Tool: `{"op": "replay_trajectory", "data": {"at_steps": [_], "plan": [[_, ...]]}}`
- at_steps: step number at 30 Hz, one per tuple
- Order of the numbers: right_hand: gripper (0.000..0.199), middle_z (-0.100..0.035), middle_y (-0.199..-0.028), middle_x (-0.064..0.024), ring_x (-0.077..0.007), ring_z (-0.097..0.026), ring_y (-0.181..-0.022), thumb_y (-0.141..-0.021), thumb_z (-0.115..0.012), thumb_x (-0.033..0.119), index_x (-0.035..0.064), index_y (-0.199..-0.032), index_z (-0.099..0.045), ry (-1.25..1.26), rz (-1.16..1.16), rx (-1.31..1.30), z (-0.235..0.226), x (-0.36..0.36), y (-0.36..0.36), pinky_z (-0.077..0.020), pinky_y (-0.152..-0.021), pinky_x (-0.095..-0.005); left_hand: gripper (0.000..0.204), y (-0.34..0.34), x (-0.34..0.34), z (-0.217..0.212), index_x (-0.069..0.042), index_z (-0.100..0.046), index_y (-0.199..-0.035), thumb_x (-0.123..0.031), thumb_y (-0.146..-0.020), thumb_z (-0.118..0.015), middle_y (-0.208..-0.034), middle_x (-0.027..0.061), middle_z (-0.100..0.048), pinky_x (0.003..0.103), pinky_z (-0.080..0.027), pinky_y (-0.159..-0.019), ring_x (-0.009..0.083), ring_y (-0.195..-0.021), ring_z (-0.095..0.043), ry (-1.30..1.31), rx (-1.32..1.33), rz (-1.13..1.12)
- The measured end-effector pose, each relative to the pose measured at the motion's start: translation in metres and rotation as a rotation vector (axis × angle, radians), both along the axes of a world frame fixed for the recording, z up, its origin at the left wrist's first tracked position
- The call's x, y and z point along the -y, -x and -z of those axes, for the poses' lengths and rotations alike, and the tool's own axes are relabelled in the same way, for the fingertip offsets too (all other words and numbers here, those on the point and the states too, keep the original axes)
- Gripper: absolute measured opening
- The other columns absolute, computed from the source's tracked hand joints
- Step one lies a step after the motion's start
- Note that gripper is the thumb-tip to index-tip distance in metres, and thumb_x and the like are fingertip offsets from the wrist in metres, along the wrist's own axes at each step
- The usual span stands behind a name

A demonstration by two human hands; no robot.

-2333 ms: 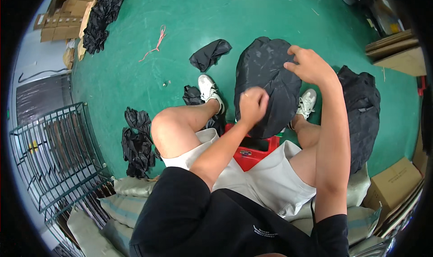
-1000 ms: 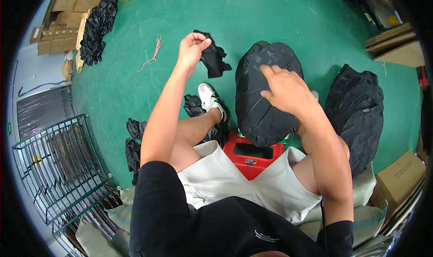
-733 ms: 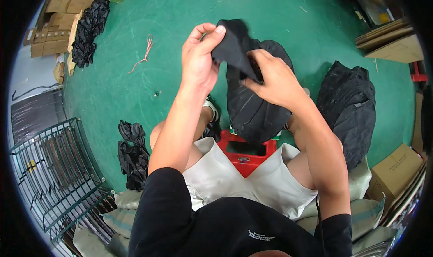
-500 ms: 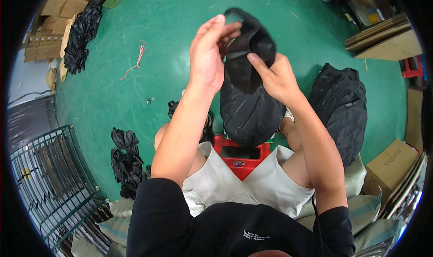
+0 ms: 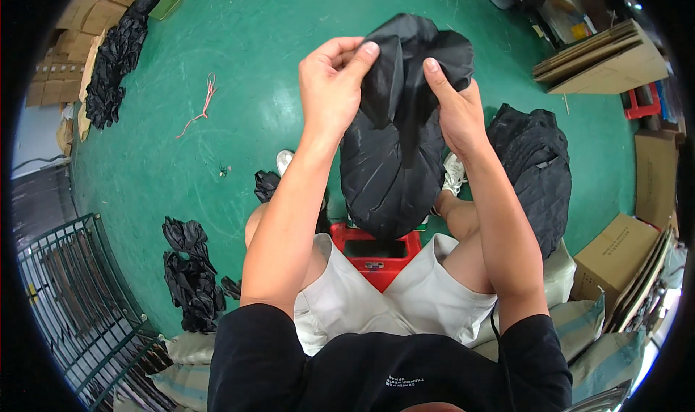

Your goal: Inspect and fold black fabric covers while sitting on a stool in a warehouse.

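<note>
I hold a crumpled black plastic bag (image 5: 413, 57) up in front of me with both hands. My left hand (image 5: 329, 86) pinches its left edge between thumb and fingers. My right hand (image 5: 452, 101) grips its right side. Directly below the bag stands a full, rounded black sack (image 5: 387, 177) between my knees, resting on a red stool (image 5: 376, 253) that I sit astride. My white shoes show beside the sack.
Another stuffed black sack (image 5: 536, 170) lies on the green floor to my right. Loose black bags (image 5: 188, 274) lie at my left, a long pile (image 5: 116, 57) farther left. A wire rack (image 5: 72, 303) stands lower left; cardboard boxes (image 5: 615, 260) right.
My left hand reached out to the floor, picked up a black bag and brought it back. Both hands now hold it raised above the sack and spread it.
</note>
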State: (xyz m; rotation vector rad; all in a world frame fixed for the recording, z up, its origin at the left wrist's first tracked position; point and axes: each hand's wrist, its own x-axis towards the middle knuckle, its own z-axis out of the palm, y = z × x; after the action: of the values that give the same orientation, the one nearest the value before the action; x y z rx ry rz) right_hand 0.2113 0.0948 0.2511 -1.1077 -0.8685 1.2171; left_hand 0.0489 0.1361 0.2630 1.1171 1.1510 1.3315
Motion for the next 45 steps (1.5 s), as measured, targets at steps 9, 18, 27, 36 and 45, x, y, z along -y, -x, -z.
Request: {"op": "replay_trajectory", "data": {"at_steps": [9,18,27,36,45], "plan": [[0.027,-0.064,-0.090,-0.0005,-0.0080,-0.054,-0.077,-0.095,-0.065,0.025,-0.0017,-0.097,-0.067,0.091,0.223,0.113,0.007,-0.012,-0.022,-0.0441,-0.071,-0.0257,0.016,0.033,-0.015,-0.008,0.006,-0.072,-0.092,-0.008,-0.085,-0.073,-0.080,0.0042,-0.068,0.022,-0.047,-0.069,0.0069,-0.073,-0.058,-0.184,0.021,-0.388],[0.023,-0.062,-0.087,0.0007,-0.0076,-0.051,-0.076,-0.096,-0.062,0.022,-0.0001,-0.095,-0.067,0.098,0.286,0.071,0.012,-0.023,-0.036,-0.0421,-0.069,-0.0250,0.012,0.061,-0.028,-0.001,0.002,-0.064,-0.097,-0.009,-0.095,-0.061,-0.087,0.0028,-0.066,0.020,-0.044,-0.067,0.0056,-0.074,-0.055,-0.165,-0.102,-0.520],[0.029,-0.067,-0.103,-0.0107,-0.0167,-0.062,-0.090,-0.094,-0.062,0.019,-0.0021,-0.114,-0.060,0.113,0.113,0.152,0.016,-0.023,-0.031,-0.0476,-0.080,-0.0294,0.017,0.043,-0.017,-0.013,0.001,-0.064,-0.089,-0.012,-0.085,-0.074,-0.071,-0.0016,-0.064,0.018,-0.041,-0.055,0.0025,-0.060,-0.053,0.002,0.039,0.039],[0.058,-0.058,-0.105,-0.0162,-0.0334,-0.055,-0.106,-0.077,-0.076,0.033,0.0019,-0.119,-0.052,-0.349,-0.027,0.924,0.014,-0.002,0.014,-0.0417,-0.093,-0.0424,0.015,0.015,-0.011,0.007,-0.007,-0.052,-0.084,-0.006,-0.091,-0.066,-0.060,-0.0106,-0.047,0.022,-0.020,-0.046,-0.0014,-0.053,-0.030,-0.017,0.230,0.076],[0.035,-0.062,-0.105,-0.0096,-0.0163,-0.057,-0.099,-0.084,-0.060,0.006,-0.0033,-0.117,-0.053,0.025,-0.170,0.419,0.009,-0.007,0.033,-0.0442,-0.089,-0.0284,0.029,0.011,-0.006,0.000,0.004,-0.064,-0.116,0.004,-0.088,-0.054,-0.097,0.0059,-0.069,0.021,-0.047,-0.072,0.0064,-0.081,-0.060,-0.117,0.128,0.152]]}}
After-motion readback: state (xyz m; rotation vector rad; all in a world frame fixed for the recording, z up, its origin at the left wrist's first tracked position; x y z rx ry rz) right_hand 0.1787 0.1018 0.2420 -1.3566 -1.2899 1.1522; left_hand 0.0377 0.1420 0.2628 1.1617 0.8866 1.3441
